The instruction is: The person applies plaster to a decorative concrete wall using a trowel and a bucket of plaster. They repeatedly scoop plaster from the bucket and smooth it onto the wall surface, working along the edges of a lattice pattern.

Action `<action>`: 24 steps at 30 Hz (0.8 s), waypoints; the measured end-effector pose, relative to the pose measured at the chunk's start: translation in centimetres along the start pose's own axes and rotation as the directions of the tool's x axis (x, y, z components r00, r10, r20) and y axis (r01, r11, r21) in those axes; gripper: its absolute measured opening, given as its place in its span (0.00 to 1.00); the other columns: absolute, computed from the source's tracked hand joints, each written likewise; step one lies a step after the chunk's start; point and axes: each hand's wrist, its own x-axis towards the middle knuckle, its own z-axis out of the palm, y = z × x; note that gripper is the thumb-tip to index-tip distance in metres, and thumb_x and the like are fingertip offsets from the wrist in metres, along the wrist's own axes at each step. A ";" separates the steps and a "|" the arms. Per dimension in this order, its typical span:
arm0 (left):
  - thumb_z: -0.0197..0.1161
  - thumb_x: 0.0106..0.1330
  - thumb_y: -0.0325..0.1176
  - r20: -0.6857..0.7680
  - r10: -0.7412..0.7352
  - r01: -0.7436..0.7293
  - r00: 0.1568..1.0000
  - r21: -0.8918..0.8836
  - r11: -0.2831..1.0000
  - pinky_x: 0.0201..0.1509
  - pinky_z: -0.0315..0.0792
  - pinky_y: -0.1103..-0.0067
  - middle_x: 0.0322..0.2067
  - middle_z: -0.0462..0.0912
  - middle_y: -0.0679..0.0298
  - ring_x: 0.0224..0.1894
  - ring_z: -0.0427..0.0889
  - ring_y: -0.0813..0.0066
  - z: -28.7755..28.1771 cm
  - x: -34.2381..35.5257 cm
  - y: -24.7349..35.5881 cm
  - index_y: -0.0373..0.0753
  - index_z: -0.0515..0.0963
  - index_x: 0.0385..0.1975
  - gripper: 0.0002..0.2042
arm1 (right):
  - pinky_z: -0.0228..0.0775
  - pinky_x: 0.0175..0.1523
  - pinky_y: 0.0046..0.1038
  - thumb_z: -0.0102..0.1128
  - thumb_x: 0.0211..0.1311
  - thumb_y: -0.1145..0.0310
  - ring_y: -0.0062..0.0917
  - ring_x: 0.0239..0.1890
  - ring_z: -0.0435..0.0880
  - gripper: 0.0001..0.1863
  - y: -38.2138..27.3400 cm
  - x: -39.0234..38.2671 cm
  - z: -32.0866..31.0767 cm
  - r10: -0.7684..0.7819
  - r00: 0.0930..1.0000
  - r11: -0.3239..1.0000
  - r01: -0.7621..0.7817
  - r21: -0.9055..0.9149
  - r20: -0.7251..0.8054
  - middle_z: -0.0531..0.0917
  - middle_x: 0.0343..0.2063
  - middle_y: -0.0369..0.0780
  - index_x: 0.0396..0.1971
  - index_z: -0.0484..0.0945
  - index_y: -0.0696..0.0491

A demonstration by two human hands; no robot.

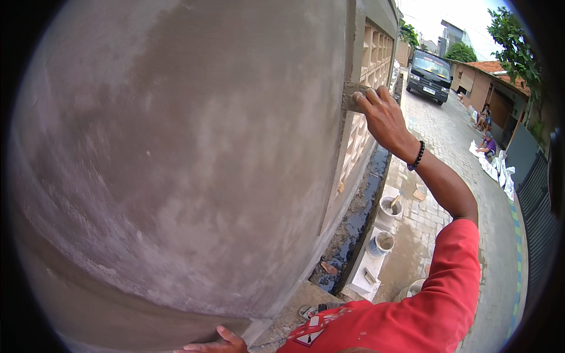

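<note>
A grey plastered wall [235,147], patchy with damp and pale areas, fills the left and middle. My right hand [382,115], wearing a dark bead bracelet, reaches up to the wall's upright edge. Its fingers are closed around a small grey, mortar-coated block [352,97] pressed against that edge; I cannot tell its exact kind. Low at the bottom, my left hand [220,343] lies against the foot of the wall, thumb apart from the fingers. The frame's lower edge cuts off part of it, and nothing shows in its grip.
Beyond the edge is a pierced block screen [376,56]. A ditch with dark water [356,226] runs below it. Beside it stand buckets [381,242] on pale slabs, one holding a tool. A dark truck [429,76] faces me on the paved lane; people sit by white sacks [500,170].
</note>
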 end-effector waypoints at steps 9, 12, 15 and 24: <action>0.50 0.71 0.48 -0.054 -0.035 0.002 0.998 -0.511 0.859 0.70 0.43 0.51 0.71 0.30 0.42 0.73 0.37 0.41 1.2 1.0 -0.1 0.35 0.37 0.72 0.40 | 0.75 0.42 0.36 0.62 0.57 0.66 0.38 0.34 0.85 0.17 5.2 3.2 -0.6 0.659 0.733 0.620 -0.403 0.673 -0.169 0.84 0.33 0.49 0.43 0.74 0.60; 0.50 0.71 0.48 -0.056 -0.046 0.011 0.997 -0.523 0.852 0.70 0.43 0.50 0.71 0.30 0.41 0.73 0.36 0.40 1.2 1.0 0.1 0.35 0.36 0.72 0.40 | 0.76 0.41 0.31 0.64 0.56 0.66 0.27 0.32 0.84 0.19 5.9 7.2 0.4 0.803 0.592 0.328 -0.344 0.880 -0.068 0.84 0.30 0.43 0.43 0.74 0.62; 0.50 0.71 0.48 -0.071 -0.038 -0.003 0.997 -0.500 0.866 0.70 0.42 0.50 0.71 0.30 0.41 0.73 0.36 0.40 0.9 1.3 -0.1 0.35 0.36 0.72 0.40 | 0.76 0.40 0.29 0.66 0.55 0.66 0.24 0.31 0.83 0.18 4.8 10.2 1.6 0.832 0.554 0.224 -0.259 0.940 -0.045 0.83 0.29 0.41 0.41 0.75 0.62; 0.48 0.71 0.51 -0.045 -0.045 0.018 0.998 -0.475 0.880 0.71 0.42 0.51 0.71 0.31 0.41 0.73 0.38 0.41 1.2 1.2 -0.1 0.36 0.35 0.72 0.40 | 0.71 0.24 0.22 0.67 0.53 0.67 0.21 0.24 0.81 0.16 10.2 7.9 10.1 0.919 0.349 0.025 -0.514 0.857 0.183 0.82 0.25 0.41 0.37 0.76 0.63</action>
